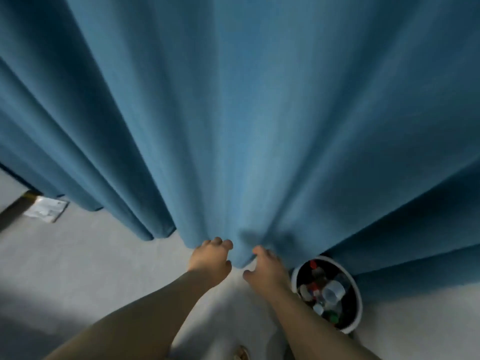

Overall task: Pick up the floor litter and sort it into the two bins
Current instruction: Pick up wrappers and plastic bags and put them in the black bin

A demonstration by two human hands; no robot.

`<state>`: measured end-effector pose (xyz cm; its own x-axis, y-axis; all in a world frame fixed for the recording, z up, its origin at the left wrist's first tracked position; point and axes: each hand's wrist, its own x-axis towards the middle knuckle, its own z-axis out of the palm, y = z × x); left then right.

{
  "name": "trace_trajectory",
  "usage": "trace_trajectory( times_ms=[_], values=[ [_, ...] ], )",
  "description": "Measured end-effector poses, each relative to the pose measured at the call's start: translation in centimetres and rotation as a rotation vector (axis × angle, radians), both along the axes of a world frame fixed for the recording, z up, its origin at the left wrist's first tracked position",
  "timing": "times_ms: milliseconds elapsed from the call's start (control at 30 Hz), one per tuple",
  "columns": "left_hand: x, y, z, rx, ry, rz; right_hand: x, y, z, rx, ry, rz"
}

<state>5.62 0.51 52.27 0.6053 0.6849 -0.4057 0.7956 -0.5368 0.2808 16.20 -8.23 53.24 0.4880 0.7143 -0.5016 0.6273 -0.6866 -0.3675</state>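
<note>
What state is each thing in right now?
blue curtain: hanging, hem at the floor
left hand: at curtain hem, fingers curled; grip on fabric unclear
right hand: thumb spread, fingertips hidden behind curtain fold
white bin: upright, open, holding bottles and caps
plastic wrapper: flat on floor, not picked up

curtain (246, 113): is looking plain blue all over
floor (91, 255): is looking pale grey
bin (358, 297): is showing a white rim and black inside
litter (333, 292): is showing red, green and white
</note>
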Motion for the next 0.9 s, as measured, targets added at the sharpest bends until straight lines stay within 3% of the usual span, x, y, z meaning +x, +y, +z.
trace_trajectory(
  times_ms=[567, 900],
  values=[
    [-37.8, 14.6, 3.3, 0.065, 0.024, 0.704, -34.5, 23.6, 2.7, 0.089, 0.024, 0.702],
    [-50.3, 19.6, 4.7, 0.119, 0.046, 0.942, -47.0, 32.1, 3.1, 0.060, 0.047, 0.981]
  ],
)
